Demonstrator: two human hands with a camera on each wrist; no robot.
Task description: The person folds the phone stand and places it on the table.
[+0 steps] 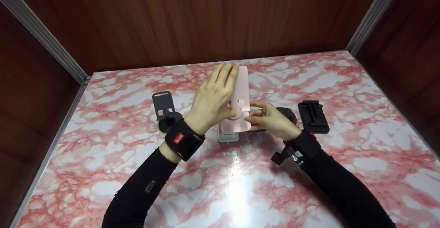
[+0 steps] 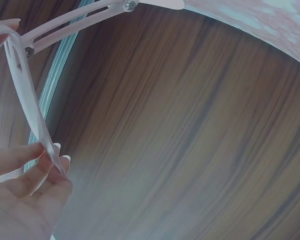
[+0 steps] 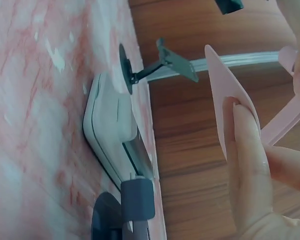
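A pink folding phone stand [image 1: 243, 83] is held up over the middle of the table between both hands. My left hand [image 1: 213, 95] grips it from the left, fingers along its long plate and thumb by the round joint. From the right, my right hand [image 1: 273, 119] pinches the stand near a bent lip. Slotted arms [image 2: 75, 25] and a thin plate [image 2: 26, 97] of the stand show in the left wrist view. In the right wrist view, fingers [image 3: 247, 150] lie against a flat pink plate [image 3: 219, 95].
Partly under the pink stand lies a pale, rounded box [image 1: 228, 138]. A dark phone stand [image 1: 163, 104] is left of the hands. On the right lies a black folded stand [image 1: 313, 117], with another dark item [image 1: 288, 112] partly behind my right hand. Wooden panels [image 1: 220, 21] enclose the table.
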